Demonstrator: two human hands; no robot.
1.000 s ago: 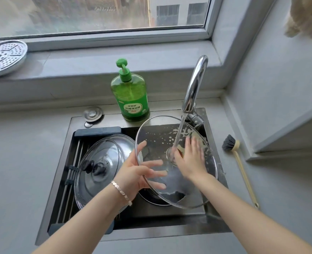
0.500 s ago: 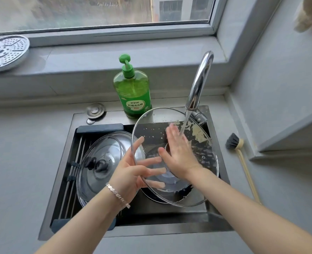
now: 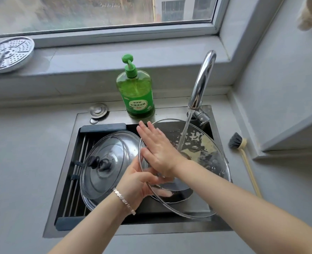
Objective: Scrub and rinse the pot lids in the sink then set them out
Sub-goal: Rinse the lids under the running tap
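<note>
A large glass pot lid [image 3: 212,173] with a metal rim is held tilted over the sink [image 3: 169,229], under the running faucet [image 3: 201,83]. Water lands on its soapy, streaked upper right part. My left hand [image 3: 138,182] supports the lid at its left rim, fingers spread behind the glass. My right hand [image 3: 157,149] lies flat on the lid's upper left face, fingers straight and pointing up left. A second glass lid [image 3: 103,162] with a black knob rests on a rack in the left half of the sink.
A green dish soap bottle [image 3: 136,90] stands behind the sink. A dish brush [image 3: 241,153] lies on the counter to the right. A perforated metal steamer plate [image 3: 6,54] sits on the window sill at left. A round sink plug [image 3: 98,110] lies near the sink's back edge.
My right hand has slid from the lid's centre up and left across the glass. The lid has tipped so the stream now hits its right side.
</note>
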